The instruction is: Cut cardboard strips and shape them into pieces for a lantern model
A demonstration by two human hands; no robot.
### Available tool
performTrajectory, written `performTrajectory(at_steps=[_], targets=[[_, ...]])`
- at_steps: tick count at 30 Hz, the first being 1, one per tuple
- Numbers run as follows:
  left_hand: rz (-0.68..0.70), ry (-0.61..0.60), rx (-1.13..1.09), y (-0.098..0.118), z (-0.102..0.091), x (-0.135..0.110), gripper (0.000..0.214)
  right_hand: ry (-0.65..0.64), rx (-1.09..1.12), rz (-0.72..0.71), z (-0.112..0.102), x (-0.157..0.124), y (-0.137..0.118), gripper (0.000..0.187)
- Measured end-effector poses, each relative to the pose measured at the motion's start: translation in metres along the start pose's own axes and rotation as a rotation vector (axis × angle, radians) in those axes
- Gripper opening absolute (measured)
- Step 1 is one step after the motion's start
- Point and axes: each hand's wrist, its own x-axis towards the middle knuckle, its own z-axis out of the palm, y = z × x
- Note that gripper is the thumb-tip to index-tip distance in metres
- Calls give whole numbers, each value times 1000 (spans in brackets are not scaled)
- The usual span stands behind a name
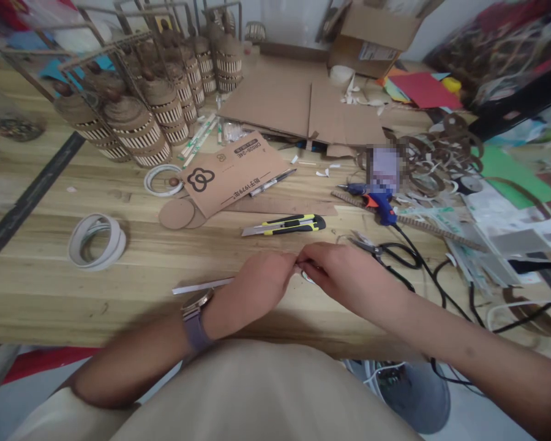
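My left hand (259,285), with a watch (196,300) on its wrist, meets my right hand (342,269) fingertip to fingertip near the table's front edge. Both are closed in a pinch; what they pinch is too small and hidden to name. A small white and green piece (307,277) peeks out beneath my right fingers. From behind my left wrist a thin white strip (201,286) reaches out to the left; its other end is hidden. Just beyond the hands lies a yellow and black utility knife (287,225), blade out to the left. Scissors (376,248) rest beside my right hand.
White tape rolls (96,242) and cardboard discs (177,213) lie left. Several bamboo lanterns (135,131) stand at the back left. Cardboard sheets (275,98) cover the back. A blue glue gun (383,205) with a black cord lies right, near brown strip rings (425,174).
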Motion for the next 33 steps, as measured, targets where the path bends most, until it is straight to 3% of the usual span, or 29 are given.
performTrajectory(at_steps=[4, 8, 13, 18, 22, 27, 33], targets=[[-122, -22, -72, 6, -13, -5, 23, 154, 229, -33, 5, -14, 4, 25], [-111, 66, -144, 14, -20, -15, 20, 268, 380, -44, 10, -26, 2, 25], [-62, 151, -167, 21, -21, -26, 24, 415, 415, -21, 20, -38, -1, 23], [-45, 165, -201, 23, -25, -32, 21, 523, 328, -123, 27, -40, 3, 10], [-40, 181, -216, 24, -26, -36, 21, 545, 230, -150, 26, -41, 4, 15], [-26, 164, -283, 23, -26, -39, 19, 507, 277, -161, 23, -43, 3, 14], [-26, 130, -278, 24, -29, -37, 22, 567, 242, -246, 22, -43, 0, 13]])
